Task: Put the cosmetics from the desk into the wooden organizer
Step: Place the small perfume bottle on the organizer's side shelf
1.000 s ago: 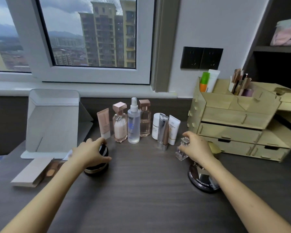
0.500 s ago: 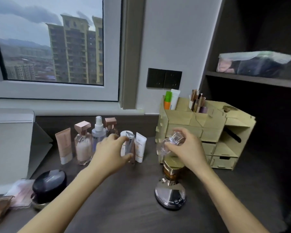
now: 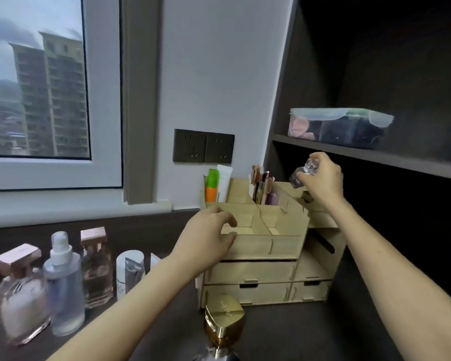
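On the dark desk [image 3: 297,332] stands the wooden organizer [image 3: 266,247]: just above its right rear part the right hand [image 3: 323,182] grips a tilted glass bottle [image 3: 303,173], the left hand [image 3: 206,239] loosely curled, empty, by its front rim.

organizer [image 3: 266,246] stood on desk [image 3: 284,334], right of bottle row [image 3: 63,282] | tubes [image 3: 220,183] in its rear-left compartment, sticks [image 3: 261,186] in the next one right | jar [image 3: 224,319] before it | box [image 3: 341,126] on shelf [image 3: 375,155] above-right

Clear bottle [image 3: 303,174] tilted, aloft over right rear of wooden organizer [image 3: 261,246].
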`<state>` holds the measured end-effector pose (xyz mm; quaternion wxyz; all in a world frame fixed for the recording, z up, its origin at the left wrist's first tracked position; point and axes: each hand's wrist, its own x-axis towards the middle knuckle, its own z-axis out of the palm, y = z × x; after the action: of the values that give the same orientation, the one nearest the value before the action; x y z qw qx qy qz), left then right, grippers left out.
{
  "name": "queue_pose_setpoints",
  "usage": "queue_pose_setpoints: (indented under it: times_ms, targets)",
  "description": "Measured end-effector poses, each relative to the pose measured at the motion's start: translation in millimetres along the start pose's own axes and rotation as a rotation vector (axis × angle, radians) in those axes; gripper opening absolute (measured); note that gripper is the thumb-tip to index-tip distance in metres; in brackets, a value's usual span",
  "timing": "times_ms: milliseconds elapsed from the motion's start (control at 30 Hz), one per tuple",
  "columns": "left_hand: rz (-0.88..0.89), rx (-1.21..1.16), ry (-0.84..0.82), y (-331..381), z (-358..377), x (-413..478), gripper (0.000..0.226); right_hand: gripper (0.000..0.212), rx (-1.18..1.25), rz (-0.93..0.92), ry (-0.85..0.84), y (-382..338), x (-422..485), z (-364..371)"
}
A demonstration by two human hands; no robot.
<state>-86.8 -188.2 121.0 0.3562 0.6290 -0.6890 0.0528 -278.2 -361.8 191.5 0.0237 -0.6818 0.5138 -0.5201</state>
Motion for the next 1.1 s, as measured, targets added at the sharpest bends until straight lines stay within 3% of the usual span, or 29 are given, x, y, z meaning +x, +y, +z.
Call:
queue_pose_setpoints:
  times_ms: [200,467,567,767,1100]
  targets:
    - [-0.013,0.019,-0.056,-16,18,24,0.023,0.048,-0.168,0.036,-0.122,31,42,37]
    - [0.024,-0.041,0.026,-30,31,31,0.014,0.043,-0.321,0.116,-0.295,44,57,47]
    - [0.045,-0.033,0.046,-30,35,29,0.013,0.054,-0.278,0.066,-0.268,42,51,46]
    - [0.054,-0.007,0.049,-27,39,28,0.013,0.055,-0.285,-0.050,-0.331,28,35,32]
    - [-0.018,-0.094,0.012,-22,31,26,0.014,0.052,-0.457,-0.027,-0.433,20,22,15]
